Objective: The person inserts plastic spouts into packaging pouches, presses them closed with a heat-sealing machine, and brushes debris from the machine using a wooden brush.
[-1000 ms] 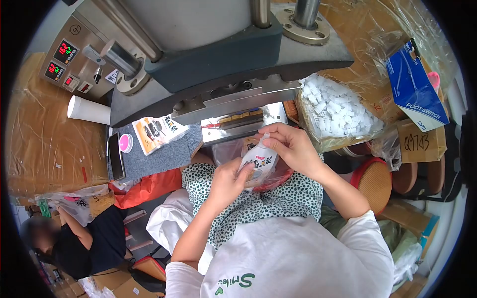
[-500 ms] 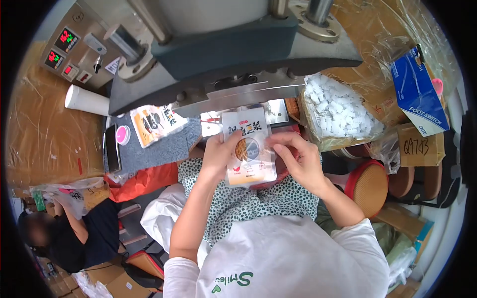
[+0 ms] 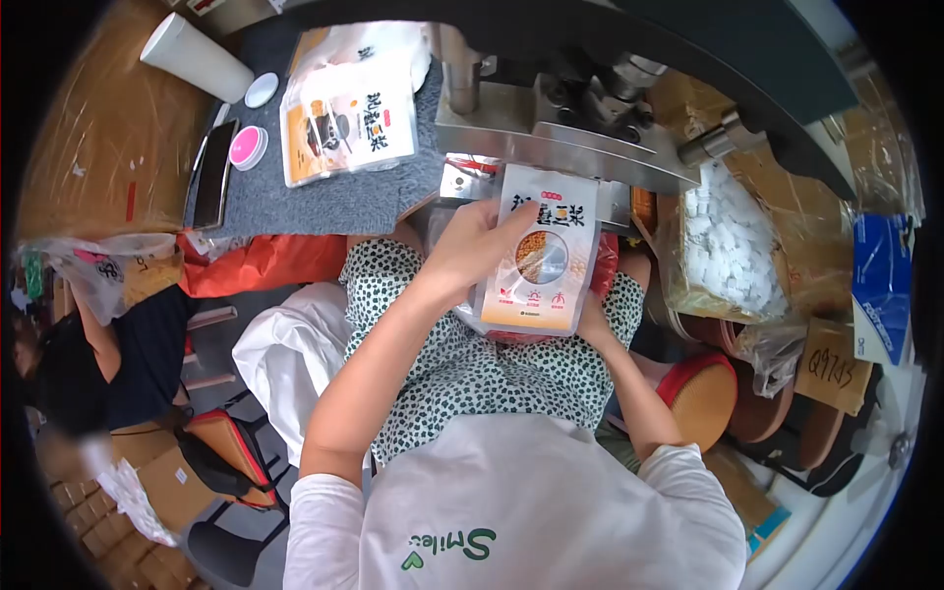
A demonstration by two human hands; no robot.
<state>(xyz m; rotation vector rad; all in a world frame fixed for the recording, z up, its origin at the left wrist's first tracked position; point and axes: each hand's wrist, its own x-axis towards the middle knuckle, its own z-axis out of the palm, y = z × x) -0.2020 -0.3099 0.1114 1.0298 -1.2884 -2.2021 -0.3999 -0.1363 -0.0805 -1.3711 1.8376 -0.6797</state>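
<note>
Standing past the patterned lap [image 3: 492, 379], the metal press [image 3: 570, 140] could nip a hand if it closed with one too near; the gap cannot be judged. Over the lap, before the press, is the pouch [image 3: 543, 254], clamped by the left hand [image 3: 470, 246], thumb across its front; a one-sided hold could let it twist. The right hand [image 3: 594, 319] is apart, mostly hidden behind the pouch, its grip impossible to tell.

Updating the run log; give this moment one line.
left hand: holding pouch; right hand: partly hidden behind pouch; more pouches: on grey mat
</note>
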